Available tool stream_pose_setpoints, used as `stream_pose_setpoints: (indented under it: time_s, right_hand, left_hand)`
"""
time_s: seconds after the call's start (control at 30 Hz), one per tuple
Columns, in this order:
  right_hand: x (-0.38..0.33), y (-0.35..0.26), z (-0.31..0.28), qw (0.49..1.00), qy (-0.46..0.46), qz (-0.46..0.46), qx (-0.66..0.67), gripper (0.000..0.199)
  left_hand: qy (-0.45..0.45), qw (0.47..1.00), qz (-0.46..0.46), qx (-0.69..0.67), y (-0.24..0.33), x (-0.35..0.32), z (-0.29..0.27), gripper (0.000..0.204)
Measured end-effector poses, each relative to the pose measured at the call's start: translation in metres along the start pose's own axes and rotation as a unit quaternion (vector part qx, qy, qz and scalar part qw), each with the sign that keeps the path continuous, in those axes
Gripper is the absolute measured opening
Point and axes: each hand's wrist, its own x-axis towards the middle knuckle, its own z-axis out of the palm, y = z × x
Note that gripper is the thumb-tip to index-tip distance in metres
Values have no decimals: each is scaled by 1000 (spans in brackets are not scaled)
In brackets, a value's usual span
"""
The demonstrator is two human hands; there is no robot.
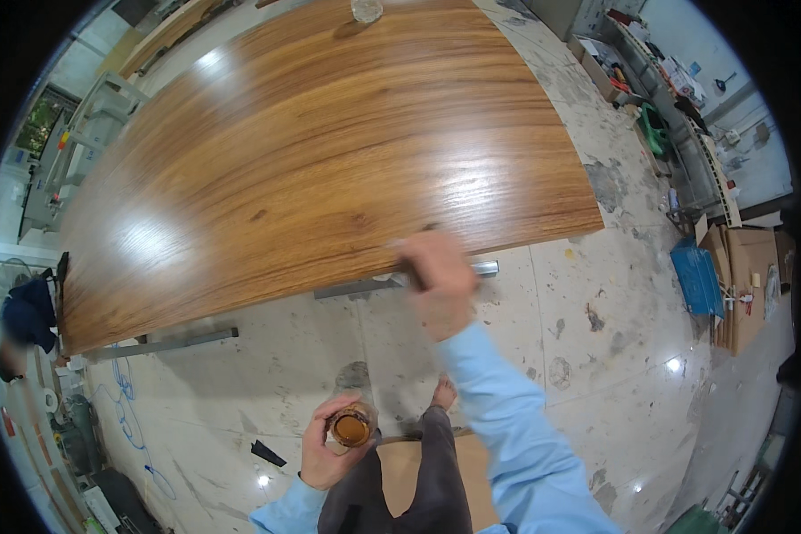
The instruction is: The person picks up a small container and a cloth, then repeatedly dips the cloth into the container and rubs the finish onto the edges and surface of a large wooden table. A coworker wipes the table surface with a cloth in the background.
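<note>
My left hand (327, 442) is wrapped around a small round glass jar (351, 426), low in front of my legs. Amber-brown liquid shows through its open top. My right hand (440, 270) is closed at the near edge of a large wood-grain tabletop (329, 169), smeared by motion. Something dark shows between its fingers, too blurred and covered to name. The tabletop has a glossy brown surface with darker grain streaks and bright reflections.
A clear glass (366, 10) stands at the tabletop's far edge. Metal bars (485, 269) stick out beneath the near edge. A blue bin (696, 277) and cardboard (749, 276) stand at right. Blue hose (126, 400) lies at left, near another person (28, 313). A black piece (268, 453) lies on the floor.
</note>
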Motion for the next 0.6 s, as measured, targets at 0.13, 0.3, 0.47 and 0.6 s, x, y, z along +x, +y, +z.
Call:
stream_pose_setpoints:
  time_s: [0.13,0.3,0.47,0.6]
  right_hand:
    - [-20,-68,54,960,-104,90,242,32]
    - [-42,-53,-18,958,7,215,187,17]
    - [-34,49,-145,835,379,388,94,18]
    - [-9,164,-177,779,492,341,184,24]
  left_hand:
    - [1,1000,-9,25,-12,-12,-16,70]
    - [-14,999,-16,42,-14,-20,-19,69]
    - [-51,998,2,42,-4,-12,-10,71]
    - [-66,994,10,82,9,-5,0,71]
